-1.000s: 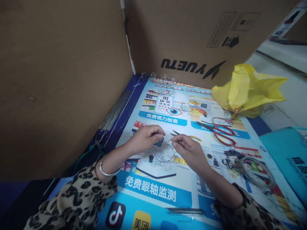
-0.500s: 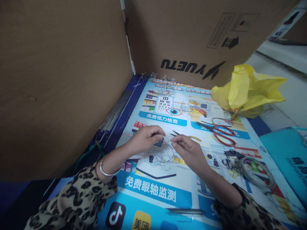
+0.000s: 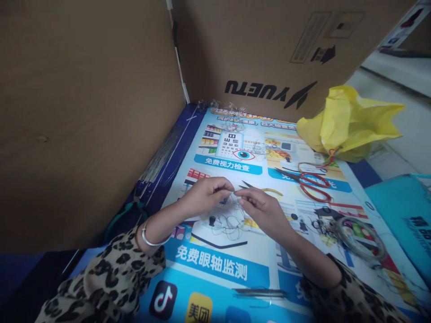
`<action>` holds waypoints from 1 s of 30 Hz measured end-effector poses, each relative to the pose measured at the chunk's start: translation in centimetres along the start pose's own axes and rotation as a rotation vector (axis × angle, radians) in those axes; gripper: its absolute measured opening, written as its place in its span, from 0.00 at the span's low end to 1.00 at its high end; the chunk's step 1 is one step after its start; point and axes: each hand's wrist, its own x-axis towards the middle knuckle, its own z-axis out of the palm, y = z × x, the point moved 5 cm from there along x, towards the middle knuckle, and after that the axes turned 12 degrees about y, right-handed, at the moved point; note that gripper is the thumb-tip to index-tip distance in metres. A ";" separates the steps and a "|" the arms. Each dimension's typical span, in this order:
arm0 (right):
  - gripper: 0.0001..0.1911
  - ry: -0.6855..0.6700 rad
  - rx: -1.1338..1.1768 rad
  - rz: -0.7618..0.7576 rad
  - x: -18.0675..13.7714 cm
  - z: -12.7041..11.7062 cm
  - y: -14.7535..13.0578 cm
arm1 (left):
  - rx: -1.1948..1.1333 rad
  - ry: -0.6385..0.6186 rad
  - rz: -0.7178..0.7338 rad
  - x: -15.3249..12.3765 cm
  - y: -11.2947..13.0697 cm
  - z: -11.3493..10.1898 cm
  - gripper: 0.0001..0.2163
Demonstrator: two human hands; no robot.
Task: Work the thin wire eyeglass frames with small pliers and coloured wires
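Note:
My left hand (image 3: 206, 194) and my right hand (image 3: 259, 207) meet fingertip to fingertip above a printed poster (image 3: 215, 264) on the table. Both pinch a thin wire, part of a loose tangle of fine wire (image 3: 231, 220) that hangs and lies just under the hands. A small dark bead (image 3: 212, 220) sits in the tangle. A silver bangle (image 3: 148, 235) circles my left wrist. Leopard-print sleeves cover both forearms.
Red-handled scissors (image 3: 311, 181) lie to the right, past them a yellow plastic bag (image 3: 350, 123). A coil of clear line (image 3: 360, 231) lies at right. Green-handled pliers (image 3: 124, 213) and a bundle of straight wires (image 3: 161, 154) lie left. Cardboard walls (image 3: 84, 112) stand behind and left. Tweezers (image 3: 259, 292) lie near.
My two hands have drawn closer until the fingertips touch, and both rose slightly. The view shifted a little downward.

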 end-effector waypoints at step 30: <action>0.08 -0.039 0.055 0.200 0.3 0.0 1.8 | 0.053 -0.026 -0.036 0.4 -0.4 -1.0 0.07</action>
